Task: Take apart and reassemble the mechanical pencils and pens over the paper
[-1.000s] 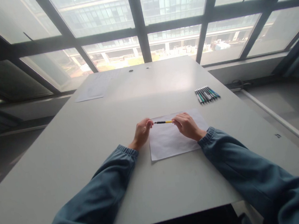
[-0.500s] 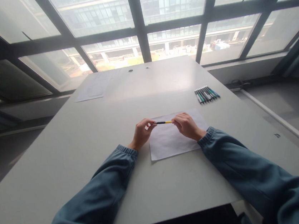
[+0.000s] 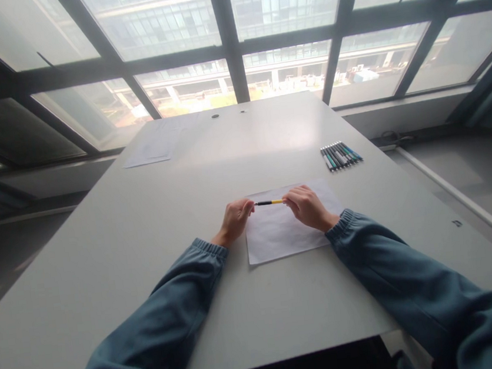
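Observation:
A slim black-and-yellow pen [image 3: 266, 203] lies level between my two hands, just above a white sheet of paper [image 3: 285, 233]. My left hand [image 3: 235, 218] pinches the tip end at the black side, fingers curled in. The yellow end is gripped by my right hand [image 3: 307, 207], whose fingers cover that end. Both ends of the pen are partly hidden by fingertips. The paper rests on the table under the right hand and beside the left.
A row of several pens [image 3: 341, 156] lies on the white table [image 3: 190, 321], beyond the paper to the right. More sheets of paper [image 3: 152, 145] rest at the far left. A dark round spot [image 3: 215, 116] is near the far edge, before large windows.
My left hand's fingers have curled further round the pen's black end, and a small red-and-white patch seen there before is now covered. My right hand has stayed in place.

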{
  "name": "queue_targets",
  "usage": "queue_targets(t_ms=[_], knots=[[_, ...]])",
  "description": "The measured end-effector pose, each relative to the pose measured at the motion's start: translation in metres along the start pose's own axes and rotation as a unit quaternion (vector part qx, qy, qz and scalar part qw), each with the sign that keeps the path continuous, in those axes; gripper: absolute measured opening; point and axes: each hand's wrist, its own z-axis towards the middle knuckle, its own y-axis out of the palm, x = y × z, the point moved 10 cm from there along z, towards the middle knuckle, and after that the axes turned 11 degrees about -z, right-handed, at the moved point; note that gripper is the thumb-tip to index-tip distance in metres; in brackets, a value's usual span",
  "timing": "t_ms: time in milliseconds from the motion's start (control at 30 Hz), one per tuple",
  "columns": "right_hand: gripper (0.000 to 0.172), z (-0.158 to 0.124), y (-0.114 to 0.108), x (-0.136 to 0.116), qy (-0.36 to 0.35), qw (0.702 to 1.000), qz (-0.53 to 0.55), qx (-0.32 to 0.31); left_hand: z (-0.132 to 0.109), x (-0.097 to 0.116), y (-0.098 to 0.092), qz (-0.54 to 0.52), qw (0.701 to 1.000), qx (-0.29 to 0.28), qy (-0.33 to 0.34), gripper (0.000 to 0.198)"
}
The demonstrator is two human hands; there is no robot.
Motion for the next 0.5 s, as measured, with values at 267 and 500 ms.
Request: queue_targets(t_ms=[267, 500], knots=[[0.031, 0.0, 0.001, 0.0, -0.006, 1.0, -0.005, 0.0, 0.0, 0.006, -0.001, 0.018, 1.0, 0.01, 0.017, 0.058], [0.03, 0.0, 0.0, 0.0, -0.004, 1.0, -0.004, -0.002, -0.001, 0.012, -0.003, 0.005, 0.999, 0.019, 0.039, 0.045]])
